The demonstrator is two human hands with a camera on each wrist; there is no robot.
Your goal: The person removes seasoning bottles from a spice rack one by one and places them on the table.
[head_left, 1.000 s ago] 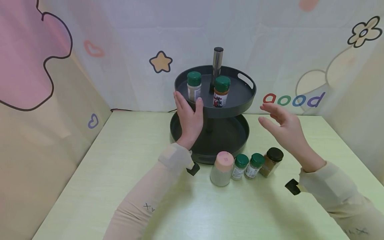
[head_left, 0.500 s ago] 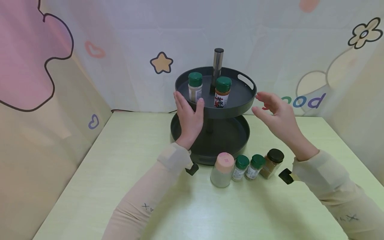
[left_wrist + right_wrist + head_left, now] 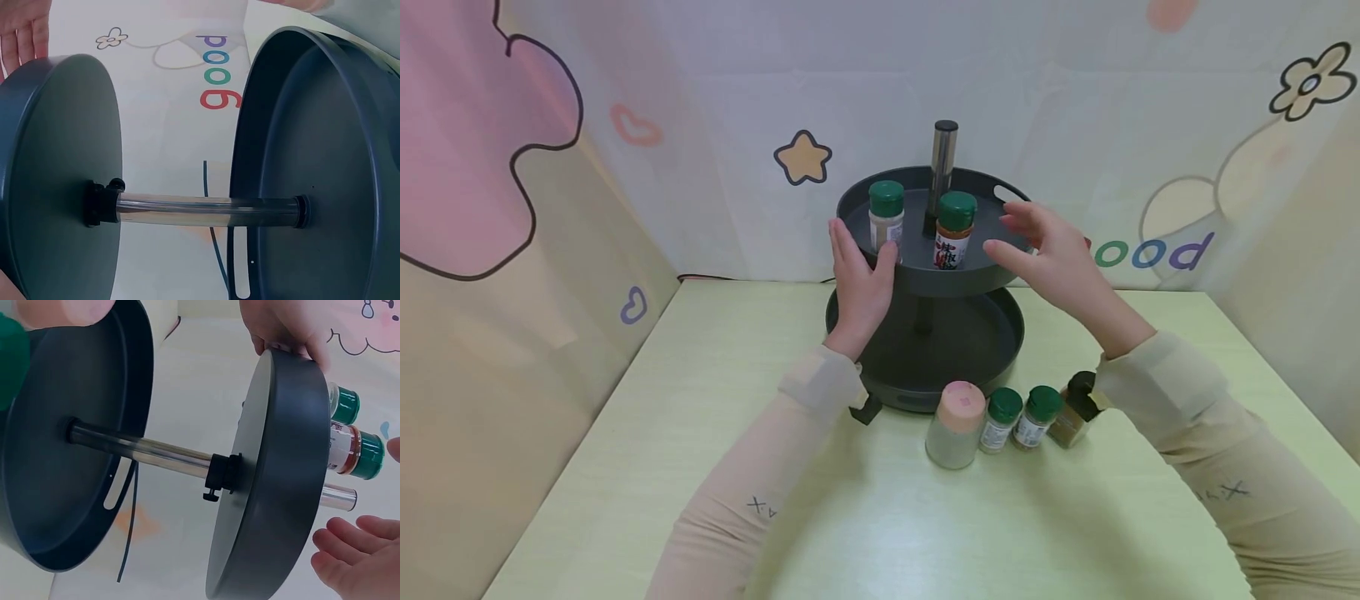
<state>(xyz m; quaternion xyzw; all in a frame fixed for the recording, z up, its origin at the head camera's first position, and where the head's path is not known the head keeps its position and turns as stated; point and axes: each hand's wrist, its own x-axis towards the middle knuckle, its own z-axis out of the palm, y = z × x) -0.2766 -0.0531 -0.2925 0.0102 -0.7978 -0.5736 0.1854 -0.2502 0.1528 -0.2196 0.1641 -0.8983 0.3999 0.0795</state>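
A dark two-tier round tray stand stands on the table. Its upper tray carries two green-capped spice jars, one with pale contents and one with a reddish powder. My left hand rests against the upper tray's left front rim. Its fingers lie straight along the outside, the thumb by the pale jar. My right hand reaches over the right rim, thumb apart from the fingers, holding nothing. The right wrist view shows its spread fingers beside the tray, near the post top.
The lower tray has bare floor around the metal post. Before it stand a pink-lidded glass jar, two small green-capped jars and a black-lidded jar, partly hidden by my right wrist strap. A patterned cloth backdrop hangs behind.
My right hand has moved left from beside the stand to over the upper tray's right rim. My left hand has shifted slightly left along the rim. The jars stay put.
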